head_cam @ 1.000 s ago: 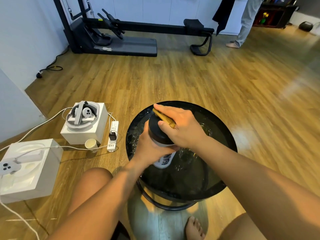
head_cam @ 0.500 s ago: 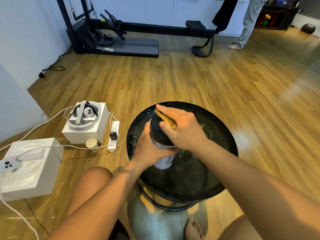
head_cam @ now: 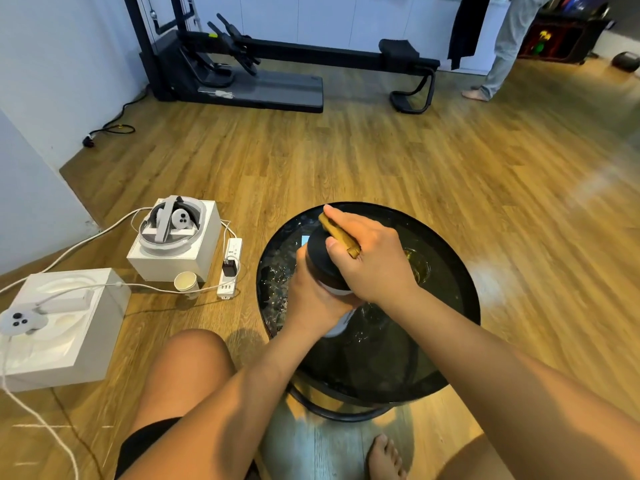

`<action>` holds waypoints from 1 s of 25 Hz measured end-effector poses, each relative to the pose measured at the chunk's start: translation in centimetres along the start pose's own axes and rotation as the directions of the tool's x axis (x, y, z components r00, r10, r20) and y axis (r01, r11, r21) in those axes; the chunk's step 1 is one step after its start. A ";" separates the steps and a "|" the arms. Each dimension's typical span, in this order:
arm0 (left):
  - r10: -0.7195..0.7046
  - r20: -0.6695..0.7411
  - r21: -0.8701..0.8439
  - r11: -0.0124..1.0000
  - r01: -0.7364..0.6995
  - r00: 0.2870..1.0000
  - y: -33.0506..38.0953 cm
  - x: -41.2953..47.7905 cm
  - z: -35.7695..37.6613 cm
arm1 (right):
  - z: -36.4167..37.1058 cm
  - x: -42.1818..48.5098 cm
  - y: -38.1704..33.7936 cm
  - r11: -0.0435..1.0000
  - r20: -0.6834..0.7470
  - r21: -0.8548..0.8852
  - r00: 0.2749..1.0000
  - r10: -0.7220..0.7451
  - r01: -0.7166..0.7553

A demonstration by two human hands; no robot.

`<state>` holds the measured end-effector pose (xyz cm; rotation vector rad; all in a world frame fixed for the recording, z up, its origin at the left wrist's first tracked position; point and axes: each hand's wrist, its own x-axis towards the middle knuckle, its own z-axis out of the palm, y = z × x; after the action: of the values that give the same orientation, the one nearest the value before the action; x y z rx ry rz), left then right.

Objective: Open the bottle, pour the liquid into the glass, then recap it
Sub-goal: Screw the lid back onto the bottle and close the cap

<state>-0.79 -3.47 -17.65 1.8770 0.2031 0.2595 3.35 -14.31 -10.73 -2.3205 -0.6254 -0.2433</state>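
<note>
On the round black glass table [head_cam: 446, 344] the bottle [head_cam: 337, 289] stands toward the near-left of the top, and very little of it shows: a dark upper body, a pale band below it, and a sliver of white base [head_cam: 341, 325] peeking out under the wrist. The left hand [head_cam: 311, 299] is wrapped tight around the bottle's body from the left, so any label is covered. The right hand [head_cam: 370, 261] is clamped down over the black cap [head_cam: 320, 252], fingers curled across its top and thumb on the near edge; a gold-coloured strap or handle [head_cam: 337, 233] runs under the fingers, and its far end is hidden by them. Whether the cap sits fully seated or is partly loosened cannot be told, since the hand covers the seam. The glass [head_cam: 417, 268] is only a faint amber-tinted outline on the table just right of the right hand, hard to separate from reflections in the dark top, and its contents cannot be judged. The table's base is mostly hidden by the forearms. On the wooden floor to the left sit two white boxes [head_cam: 176, 251], the nearer one [head_cam: 65, 327] cut off by the frame edge, with a paper cup [head_cam: 185, 284] and a power strip [head_cam: 230, 268] between them and the table. A bare foot [head_cam: 384, 457] is cropped at the bottom edge.
</note>
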 end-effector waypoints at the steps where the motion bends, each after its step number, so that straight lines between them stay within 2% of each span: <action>1: 0.005 0.005 0.015 1.000 -0.005 1.000 0.0 0.1 -0.2 | -0.1 0.0 0.0 1.000 0.004 -0.006 1.000 0.000 0.000; 7: 0.000 0.042 0.082 0.997 -0.004 0.999 0.3 0.6 -1.0 | -1.3 0.5 0.5 0.999 0.154 -0.029 0.988 -0.017 0.022; 11: 0.003 0.189 0.069 0.997 -0.016 0.982 -0.4 1.7 -2.5 | -3.2 1.5 0.5 0.980 0.398 -0.108 0.910 -0.112 0.168; 13: 0.012 0.220 0.060 0.998 -0.025 0.975 -0.8 2.0 -2.9 | -3.7 2.2 -0.3 0.963 0.458 -0.189 0.885 -0.085 0.190; 16: 0.025 0.228 0.056 0.998 -0.039 0.973 -0.8 2.0 -2.8 | -3.1 3.0 -1.9 0.961 0.455 -0.251 0.891 0.014 0.113; 21: 0.046 0.262 0.035 0.998 -0.057 0.964 -1.0 2.3 -2.8 | -2.9 3.1 -1.5 0.964 0.454 -0.222 0.890 -0.031 0.148; 23: 0.040 0.231 0.028 0.998 -0.048 0.972 -0.7 1.9 -2.4 | -2.4 2.8 -1.3 0.979 0.371 -0.194 0.929 0.011 0.066; 25: 0.018 0.139 0.031 0.999 -0.022 0.990 -0.3 1.3 -1.6 | -1.4 2.3 -1.7 0.982 0.187 -0.173 0.977 0.104 -0.071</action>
<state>-0.03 -1.64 -17.32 1.9214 0.0941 0.1398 4.45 -13.34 -7.95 -2.5472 -0.6161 -0.0262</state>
